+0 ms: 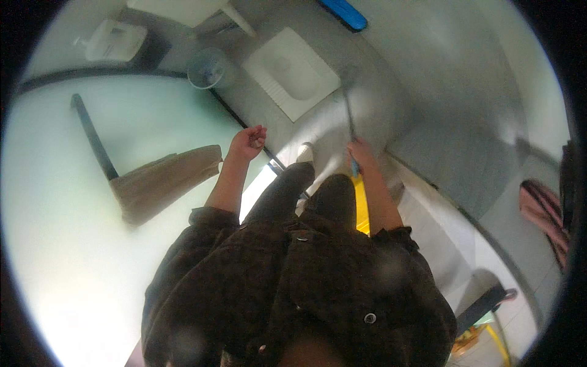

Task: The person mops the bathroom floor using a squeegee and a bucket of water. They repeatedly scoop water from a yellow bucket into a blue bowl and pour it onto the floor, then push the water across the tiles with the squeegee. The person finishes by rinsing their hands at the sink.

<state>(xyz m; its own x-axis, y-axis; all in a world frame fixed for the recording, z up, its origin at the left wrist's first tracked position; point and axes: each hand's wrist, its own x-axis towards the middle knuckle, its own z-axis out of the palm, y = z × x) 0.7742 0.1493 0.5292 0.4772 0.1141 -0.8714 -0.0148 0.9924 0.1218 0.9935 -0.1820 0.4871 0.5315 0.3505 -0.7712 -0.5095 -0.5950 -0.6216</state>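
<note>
In my right hand (362,155) is a thin dark rod (349,112) with a light blue end, its far end reaching the floor near the squat toilet. What the rod belongs to is blurred. My left hand (250,141) is raised with curled fingers and holds nothing that I can see, beside the frosted glass panel. The white ceramic squat toilet (293,73) lies in the floor beyond both hands. Left of it stands a clear plastic bucket (206,69). Something yellow (362,202) shows between my right forearm and thigh.
A brown towel (167,183) hangs on a dark bar (94,137) at the glass panel (55,192). A white box-like fixture (116,41) is at the upper left, a blue object (344,13) at the top. Pink cloth (541,211) hangs at the right.
</note>
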